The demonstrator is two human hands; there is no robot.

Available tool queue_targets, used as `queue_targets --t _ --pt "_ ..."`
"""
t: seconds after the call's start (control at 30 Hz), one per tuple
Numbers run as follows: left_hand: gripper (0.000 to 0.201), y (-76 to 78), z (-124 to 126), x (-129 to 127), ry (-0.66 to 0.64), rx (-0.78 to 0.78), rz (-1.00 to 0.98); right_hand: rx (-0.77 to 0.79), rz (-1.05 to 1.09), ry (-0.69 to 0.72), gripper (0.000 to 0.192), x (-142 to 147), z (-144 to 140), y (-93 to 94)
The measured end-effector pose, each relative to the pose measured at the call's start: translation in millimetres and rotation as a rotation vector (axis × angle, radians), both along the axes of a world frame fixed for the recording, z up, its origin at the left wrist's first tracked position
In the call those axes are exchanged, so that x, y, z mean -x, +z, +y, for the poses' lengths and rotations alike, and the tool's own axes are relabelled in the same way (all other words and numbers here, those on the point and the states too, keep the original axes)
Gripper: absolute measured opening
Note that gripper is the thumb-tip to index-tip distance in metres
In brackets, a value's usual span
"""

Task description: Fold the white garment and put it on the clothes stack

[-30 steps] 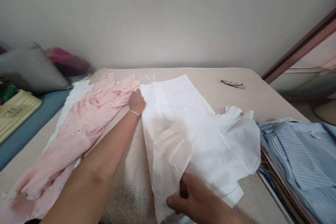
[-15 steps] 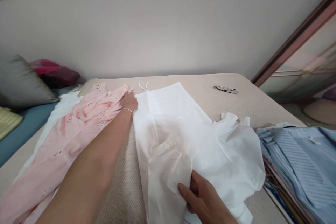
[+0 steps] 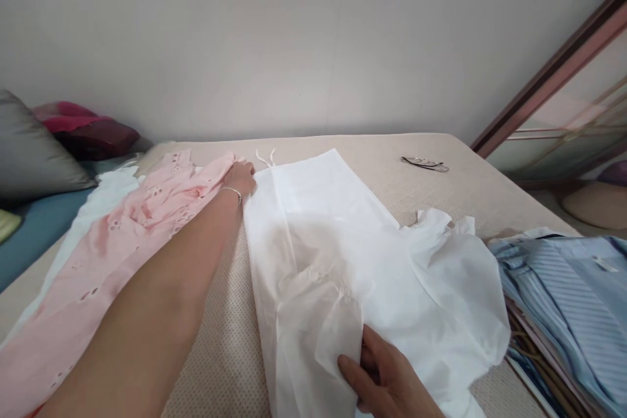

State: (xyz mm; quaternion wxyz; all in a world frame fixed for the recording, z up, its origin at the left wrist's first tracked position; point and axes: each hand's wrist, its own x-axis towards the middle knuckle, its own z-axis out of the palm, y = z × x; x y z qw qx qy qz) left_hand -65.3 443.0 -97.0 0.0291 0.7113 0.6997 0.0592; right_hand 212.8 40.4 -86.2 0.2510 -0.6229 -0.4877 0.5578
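In the head view we find a thin white cloth garment spread flat across the middle of a beige textured mattress, its far edge ending in two small white ties. Our left hand, wearing a thin silver bracelet at the wrist, lies stretched out at the garment's far left corner, fingers curled on the cloth there; whether they pinch it or only press it down we cannot tell. Our right hand sits at the near edge, with thumb and fingers closed on a fold of the same white cloth. A pink eyelet fabric garment lies just beside the left arm, over a white piece. A stack of blue striped shirts rests at the right edge. A pair of metal-framed spectacles lies well apart, farther back. A grey cushion sits at far left.
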Motion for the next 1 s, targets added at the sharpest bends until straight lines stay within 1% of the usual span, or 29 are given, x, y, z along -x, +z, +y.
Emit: queue_targets --t 0.13,0.23,0.33,0.47,0.53,0.7,0.83,0.9,1.0 --pt "0.033 1.5 3.2 -4.6 -0.098 -0.025 0.087 0.008 0.083 0.022 0.035 0.2 1.6 2.2" --pt "0.025 2.4 2.7 -3.7 -0.152 -0.051 0.139 0.014 0.097 0.025 0.032 0.5 2.4 3.7" --pt "0.018 2.6 -0.6 -1.0 -0.196 -0.08 0.174 0.036 0.097 0.014 0.034 0.9 2.5 4.9" --pt "0.017 1.7 -5.4 0.2 -0.273 -0.107 0.169 0.059 0.111 0.015 0.038 0.4 2.2 6.0" --pt "0.018 1.2 -5.0 0.0 -0.269 -0.115 0.124 0.074 0.105 0.018 0.038 0.1 2.7 7.1" --pt "0.023 0.5 4.2 2.6 -0.158 -0.078 0.014 0.073 0.176 0.025 0.044 0.9 6.3 14.6" --pt "0.03 1.7 9.4 9.8 -0.134 -0.04 -0.021 0.082 0.18 0.031 0.046 1.2 6.3 15.8" --pt "0.031 2.1 9.7 15.2 -0.146 -0.052 0.025 0.083 0.16 0.042 0.044 0.7 4.5 12.0" --pt "0.027 0.5 8.1 23.0 -0.191 -0.09 0.173 0.054 0.14 0.046 0.037 0.0 1.6 4.5"
